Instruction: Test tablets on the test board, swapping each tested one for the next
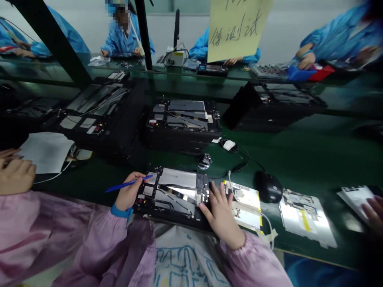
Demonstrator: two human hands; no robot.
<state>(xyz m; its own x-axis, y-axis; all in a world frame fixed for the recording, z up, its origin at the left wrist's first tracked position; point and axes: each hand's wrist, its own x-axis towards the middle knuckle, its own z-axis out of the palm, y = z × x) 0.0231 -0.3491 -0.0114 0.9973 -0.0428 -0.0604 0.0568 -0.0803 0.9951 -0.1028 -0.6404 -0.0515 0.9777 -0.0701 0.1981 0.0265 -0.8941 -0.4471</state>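
Observation:
An opened tablet (176, 191) with its back cover off lies in front of me on the green table (299, 159). My left hand (129, 193) rests at the tablet's left edge, fingers closed round a blue tool (127, 184) whose tip points at the upper left corner. My right hand (222, 213) lies flat with fingers spread on the tablet's right edge, over the circuit board.
Stacks of opened tablets (183, 117) stand behind. A black mouse (268, 186), metal back plates (305, 217) and a white cable (263, 219) lie to the right. A yellow paper sign (236, 28) hangs above. Other people's hands (14, 173) are left and right, workers in blue sit opposite.

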